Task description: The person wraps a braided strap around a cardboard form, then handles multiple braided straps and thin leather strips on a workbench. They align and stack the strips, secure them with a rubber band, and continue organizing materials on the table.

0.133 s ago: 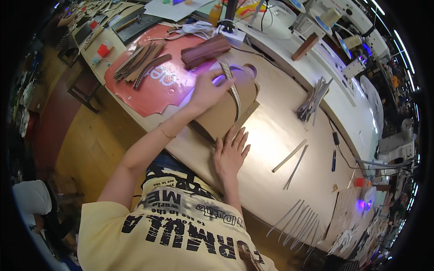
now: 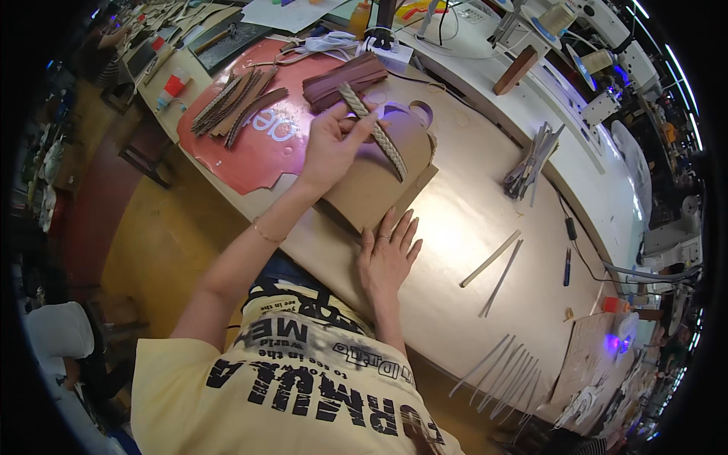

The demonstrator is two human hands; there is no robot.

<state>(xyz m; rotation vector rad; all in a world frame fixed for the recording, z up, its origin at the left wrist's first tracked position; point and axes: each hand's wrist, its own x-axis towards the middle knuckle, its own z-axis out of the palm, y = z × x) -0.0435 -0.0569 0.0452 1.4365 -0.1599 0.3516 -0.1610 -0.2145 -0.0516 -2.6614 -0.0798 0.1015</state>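
My left hand is raised over the table and pinches a tan braided strap, which runs diagonally across the hand's fingertips. Under it lies a stack of brown cardboard-like pattern pieces with rounded cut-outs. My right hand lies flat on the pale tabletop, fingers spread, its fingertips touching the near edge of the brown pieces. It holds nothing.
A red sheet lies at the left with dark strips on it, and a pile of brown strips behind. Thin pale strips, a strip bundle, a pen and a wooden block lie to the right.
My left hand has shifted slightly left with the braided strap. My right hand has not moved.
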